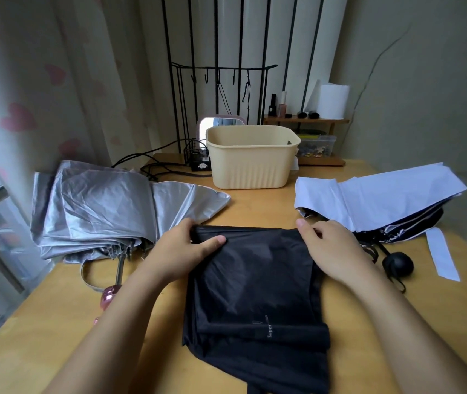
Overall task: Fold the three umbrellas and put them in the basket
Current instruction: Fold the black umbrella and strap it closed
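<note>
Left hand [189, 248] has its fingers curled over the far-left corner of the black umbrella [255, 294], thumb lying on top, so it's pinching the fabric edge. Right hand [332, 248] is on the far-right corner doing much the same, fingers curled down onto the cloth. I can't see exactly how much fabric it has under them.

The black umbrella lies flat on the surface [269, 206] right in front of the person, canopy collapsed and spread into a rough rectangle, with a strap or band lying across the near end. Looks to me like the pleat-tidying stage of folding umbrella number one: panels get lined up before rolling.

Further out, the silver umbrella [98, 206] sits to the left, collapsed but loose, its pink handle [108, 295] pointing back toward the person. On the right is a white umbrella [383, 194] with a black underside, also loose, its round black handle [397, 264] and white strap [441, 257] lying on the wood. The cream basket [252, 157] stands at the far middle of the surface, between the two, and I can't see anything poking out of it.

So my read is zero of three done. Next move probably needs both corners drawn in evenly, then a tight roll around the shaft and the strap wrapped round. Slippery fabric, so the pleats could slide apart if one hand lets go early.
</note>
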